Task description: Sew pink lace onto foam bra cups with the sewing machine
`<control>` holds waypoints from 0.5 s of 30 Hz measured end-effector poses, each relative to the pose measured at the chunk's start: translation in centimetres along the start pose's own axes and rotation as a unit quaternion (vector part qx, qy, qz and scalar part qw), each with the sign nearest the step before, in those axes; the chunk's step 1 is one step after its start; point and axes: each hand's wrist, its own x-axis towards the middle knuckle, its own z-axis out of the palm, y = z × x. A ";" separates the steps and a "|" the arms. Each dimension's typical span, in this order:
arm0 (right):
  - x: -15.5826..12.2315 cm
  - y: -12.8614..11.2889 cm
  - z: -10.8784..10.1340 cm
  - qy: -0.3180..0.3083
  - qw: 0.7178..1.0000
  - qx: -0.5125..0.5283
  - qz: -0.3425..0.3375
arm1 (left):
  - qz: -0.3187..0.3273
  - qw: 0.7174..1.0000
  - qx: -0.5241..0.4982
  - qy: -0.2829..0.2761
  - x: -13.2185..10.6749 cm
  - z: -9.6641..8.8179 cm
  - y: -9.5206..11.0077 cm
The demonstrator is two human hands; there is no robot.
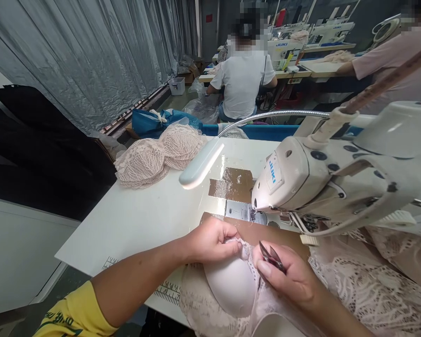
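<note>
A pale pink lace bra (231, 285) with smooth moulded cups lies at the table's front edge, below the sewing machine. My left hand (214, 238) pinches the upper edge of one cup between thumb and fingers. On the other side of that edge, my right hand (284, 271) grips the lace with thumb and fingertips. A pair of dark thread snips (272, 257) is tucked in the same right hand, blades pointing up and to the left. The white sewing machine (301, 173) stands just beyond, its needle area lit and apart from the bra.
Stacked lace cups (143, 161) sit at the table's far left. A lamp (201, 164) on a bendable arm hangs over the white tabletop (126, 224). More lace fabric (379, 281) is heaped at right. A person in white (243, 84) sits ahead; another person's sleeve (379, 61) shows at right.
</note>
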 end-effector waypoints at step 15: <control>-0.2 0.9 1.2 -0.118 0.939 -0.305 -0.102 | -0.017 0.985 -0.131 -0.108 -0.2 -1.9 0.1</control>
